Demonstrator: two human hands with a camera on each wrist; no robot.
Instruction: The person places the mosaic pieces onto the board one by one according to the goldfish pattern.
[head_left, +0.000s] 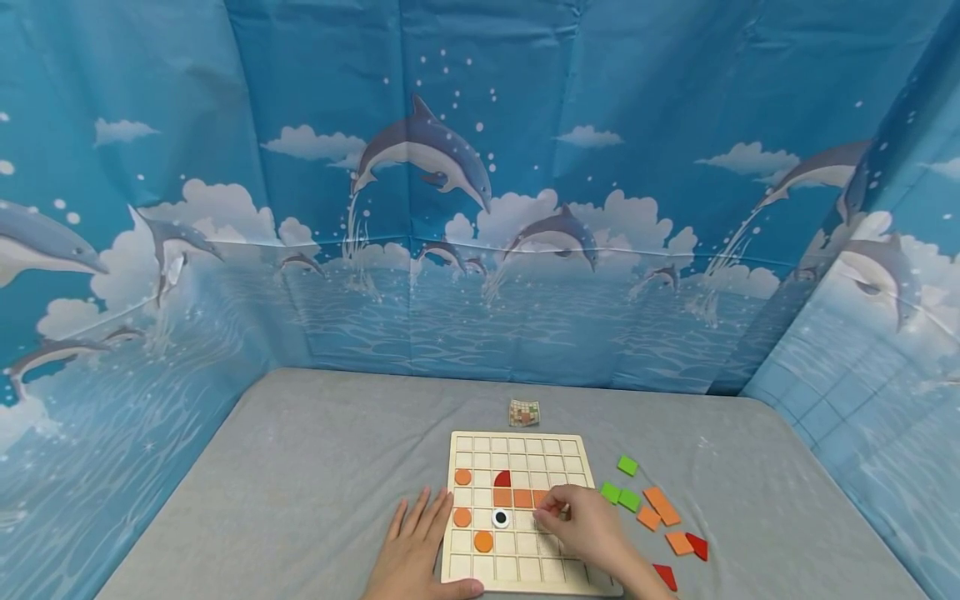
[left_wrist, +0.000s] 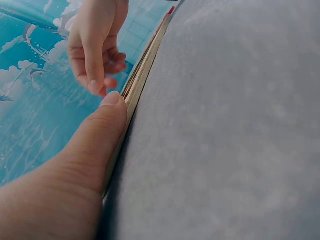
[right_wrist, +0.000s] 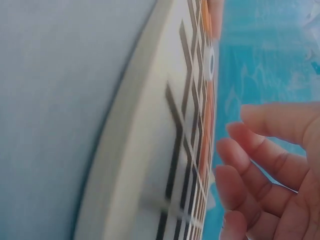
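A pale wooden grid board (head_left: pixel 506 569) lies on the grey cloth. My left hand (head_left: pixel 415 546) rests flat at its left side, fingers spread, and its thumb (left_wrist: pixel 112 102) touches the near edge. Over the board's right half hovers my right hand (head_left: pixel 588 525); its fingers bend loosely, and nothing shows between thumb and fingertips in the right wrist view. Just left of it runs a row of orange square tiles (head_left: pixel 522 498), partly hidden by the fingers. A red quarter-round tile (head_left: pixel 502 479), a white eye disc with black centre (head_left: pixel 500 518) and orange round tiles (head_left: pixel 483 542) sit in other cells.
Right of the board lie loose green square tiles (head_left: pixel 628 500), orange tiles (head_left: pixel 662 506) and red tiles (head_left: pixel 697 547). A small patterned card (head_left: pixel 524 413) lies behind the board. Dolphin-printed curtains (head_left: pixel 480 325) surround the table.
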